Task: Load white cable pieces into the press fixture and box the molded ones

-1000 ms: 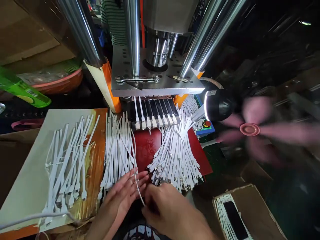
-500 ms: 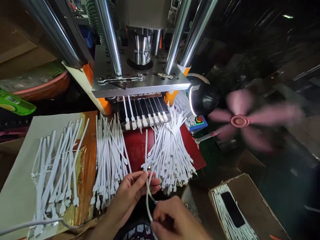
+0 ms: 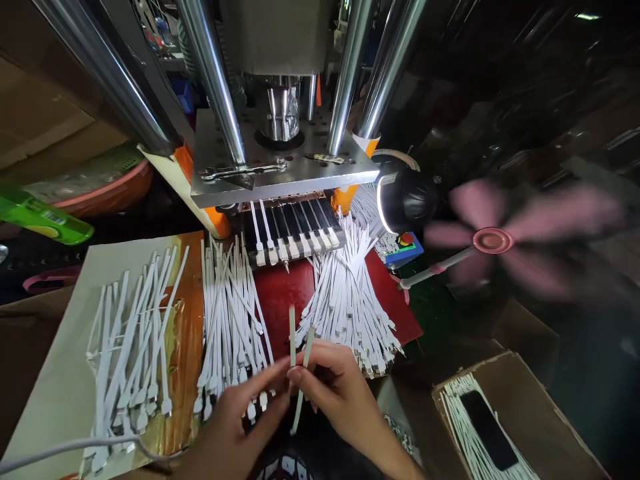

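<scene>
My left hand point(image 3: 240, 417) and my right hand point(image 3: 335, 390) meet at the bottom centre, just in front of a red mat point(image 3: 280, 297). Between their fingertips stand two short white cable pieces point(image 3: 299, 353), ends pointing up; the right one hangs below the fingers. The left hand pinches one piece and the right hand pinches the other. Loose piles of white cable pieces lie to the left point(image 3: 230, 313) and right point(image 3: 347, 300) of the hands. Behind them a press fixture point(image 3: 293, 233) holds a row of cables in dark slots under a metal plate point(image 3: 280, 177).
A third pile of white cables point(image 3: 133, 347) lies on a board at the left. A pink fan point(image 3: 493, 240) spins at the right, beside a black lamp point(image 3: 403, 200). A cardboard box point(image 3: 510, 420) with more cables sits at bottom right. Steel columns rise behind.
Both hands have lifted off the pile area. The long looped cable between them is now held as two upright ends at the fingertips. The camera view has shifted slightly.
</scene>
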Action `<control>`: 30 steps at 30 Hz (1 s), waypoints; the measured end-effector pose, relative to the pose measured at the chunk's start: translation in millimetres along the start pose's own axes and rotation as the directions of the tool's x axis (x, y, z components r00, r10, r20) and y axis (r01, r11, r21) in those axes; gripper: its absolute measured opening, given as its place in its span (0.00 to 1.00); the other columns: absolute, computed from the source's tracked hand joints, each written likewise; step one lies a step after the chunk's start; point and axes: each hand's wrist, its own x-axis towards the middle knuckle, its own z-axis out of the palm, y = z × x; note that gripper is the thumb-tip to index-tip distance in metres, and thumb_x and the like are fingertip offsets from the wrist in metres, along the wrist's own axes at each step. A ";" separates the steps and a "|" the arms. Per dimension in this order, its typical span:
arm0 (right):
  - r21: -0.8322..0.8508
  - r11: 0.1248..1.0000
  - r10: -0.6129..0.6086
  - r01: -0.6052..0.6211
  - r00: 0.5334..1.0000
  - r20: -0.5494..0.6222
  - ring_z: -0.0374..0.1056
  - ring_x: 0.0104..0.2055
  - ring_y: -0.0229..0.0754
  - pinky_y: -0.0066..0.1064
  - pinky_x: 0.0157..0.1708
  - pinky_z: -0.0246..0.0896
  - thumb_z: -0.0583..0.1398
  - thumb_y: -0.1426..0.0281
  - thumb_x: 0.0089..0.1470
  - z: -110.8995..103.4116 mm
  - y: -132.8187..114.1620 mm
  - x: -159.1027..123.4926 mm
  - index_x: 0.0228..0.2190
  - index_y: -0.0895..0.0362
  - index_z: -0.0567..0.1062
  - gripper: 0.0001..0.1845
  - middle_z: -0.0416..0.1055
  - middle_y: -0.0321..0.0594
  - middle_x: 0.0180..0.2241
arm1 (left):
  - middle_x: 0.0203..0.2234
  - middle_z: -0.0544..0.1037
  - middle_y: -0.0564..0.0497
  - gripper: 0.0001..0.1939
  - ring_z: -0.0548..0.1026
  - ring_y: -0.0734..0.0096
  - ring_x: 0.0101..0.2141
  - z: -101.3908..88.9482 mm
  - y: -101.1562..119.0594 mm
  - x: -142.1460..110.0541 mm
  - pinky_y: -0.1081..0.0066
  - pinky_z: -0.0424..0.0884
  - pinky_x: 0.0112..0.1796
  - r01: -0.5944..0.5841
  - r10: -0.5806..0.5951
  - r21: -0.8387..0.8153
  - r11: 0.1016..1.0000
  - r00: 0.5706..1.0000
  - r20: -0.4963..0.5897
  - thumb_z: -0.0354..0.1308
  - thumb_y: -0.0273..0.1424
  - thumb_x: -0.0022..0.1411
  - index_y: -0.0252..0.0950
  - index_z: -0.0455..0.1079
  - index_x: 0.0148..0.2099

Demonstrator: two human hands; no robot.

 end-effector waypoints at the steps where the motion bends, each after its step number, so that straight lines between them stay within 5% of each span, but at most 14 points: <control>1: -0.020 1.000 -0.007 0.007 1.000 0.020 0.63 0.28 0.36 0.27 0.30 0.53 0.63 0.62 0.64 0.8 1.9 0.1 0.26 0.57 0.78 0.17 0.67 0.34 0.24 | 0.49 0.85 0.50 0.21 0.81 0.58 0.50 -5.9 6.5 7.1 0.67 0.75 0.51 -0.033 0.033 0.000 0.999 0.998 -0.055 0.63 0.49 0.65 0.47 0.79 0.56; 4: -0.077 0.997 -0.011 0.017 0.997 0.073 0.63 0.29 0.35 0.27 0.30 0.54 0.62 0.65 0.65 2.9 7.2 0.3 0.25 0.57 0.77 0.16 0.68 0.34 0.26 | 0.46 0.84 0.51 0.17 0.81 0.64 0.47 -20.7 30.1 27.9 0.71 0.75 0.49 -0.218 0.222 0.047 0.975 0.971 -0.092 0.62 0.42 0.67 0.48 0.78 0.56; 8: -0.134 0.986 -0.086 0.103 0.988 0.132 0.64 0.32 0.36 0.27 0.33 0.56 0.57 0.67 0.69 2.5 8.3 2.9 0.27 0.57 0.75 0.17 0.68 0.36 0.29 | 0.36 0.83 0.53 0.10 0.80 0.72 0.37 -29.9 47.7 41.7 0.75 0.75 0.40 -0.418 0.414 0.084 0.904 0.908 0.059 0.60 0.32 0.70 0.47 0.82 0.47; 17: -0.167 0.970 -0.165 0.175 0.984 0.072 0.62 0.28 0.37 0.29 0.30 0.56 0.60 0.66 0.67 2.4 -5.0 11.8 0.32 0.55 0.80 0.12 0.66 0.35 0.27 | 0.31 0.82 0.48 0.04 0.80 0.66 0.33 -31.2 48.5 45.9 0.71 0.76 0.35 -0.342 0.346 -0.110 0.933 0.938 0.026 0.69 0.34 0.62 0.42 0.84 0.35; 21: -0.148 0.975 -0.164 0.164 0.986 0.016 0.60 0.27 0.36 0.28 0.28 0.54 0.59 0.68 0.66 15.3 0.2 19.7 0.28 0.56 0.78 0.14 0.64 0.34 0.25 | 0.28 0.82 0.50 0.04 0.79 0.66 0.31 -31.2 51.8 46.7 0.70 0.75 0.34 -0.408 0.406 -0.025 0.913 0.912 -0.062 0.69 0.33 0.61 0.42 0.82 0.32; 25: -0.171 0.982 -0.078 0.086 0.996 0.050 0.61 0.28 0.35 0.27 0.29 0.53 0.59 0.71 0.63 29.4 16.6 16.2 0.27 0.57 0.73 0.12 0.64 0.33 0.26 | 0.30 0.81 0.53 0.04 0.78 0.67 0.33 -43.0 55.4 68.4 0.69 0.74 0.37 -0.464 0.483 0.137 0.875 0.853 -0.195 0.66 0.34 0.65 0.44 0.81 0.35; 30: -0.243 0.968 0.040 0.063 0.916 0.399 0.63 0.28 0.34 0.26 0.28 0.55 0.64 0.70 0.62 1.0 1.9 25.7 0.26 0.57 0.75 0.12 0.69 0.33 0.27 | 0.44 0.80 0.48 0.07 0.78 0.61 0.47 -65.9 54.8 149.8 0.61 0.72 0.52 -0.526 0.640 0.370 0.765 0.679 -0.358 0.65 0.36 0.64 0.39 0.80 0.37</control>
